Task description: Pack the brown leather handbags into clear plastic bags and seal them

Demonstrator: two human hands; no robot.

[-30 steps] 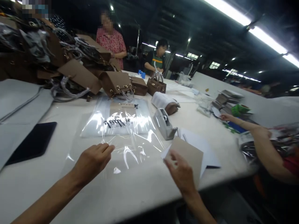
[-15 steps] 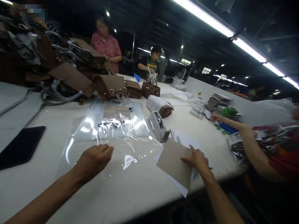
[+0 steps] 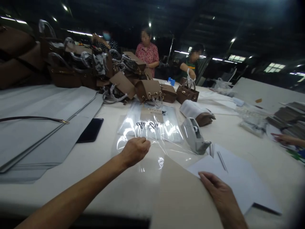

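My left hand (image 3: pixel 135 151) is closed at the near part of a clear plastic bag (image 3: pixel 130 128) with black lettering, its fingers pinched on the film. Creases run across the film to the right of that hand. In my right hand (image 3: pixel 220 192) is a beige cardboard sheet (image 3: pixel 183 197), gripped at its right edge with the thumb on top. The sheet is tilted up toward me, and its near end leaves the view. White paper sheets (image 3: pixel 240 171) lie fanned out beside my right hand. A grey tape dispenser (image 3: pixel 194 136) stands just beyond them.
Brown handbags (image 3: pixel 149 89) with wrapped handles are heaped at the back. Grey sheets (image 3: pixel 52 133) and a dark flat pad (image 3: pixel 91 130) lie left. A partly wrapped bag (image 3: pixel 199 114) sits behind the dispenser. Three people stand across the table; a co-worker's hand (image 3: pixel 288 140) reaches in from the right.
My right hand has lifted the cardboard sheet off the white papers and brought it nearer to me. My left hand stays closed at the plastic bag. The view has turned left.
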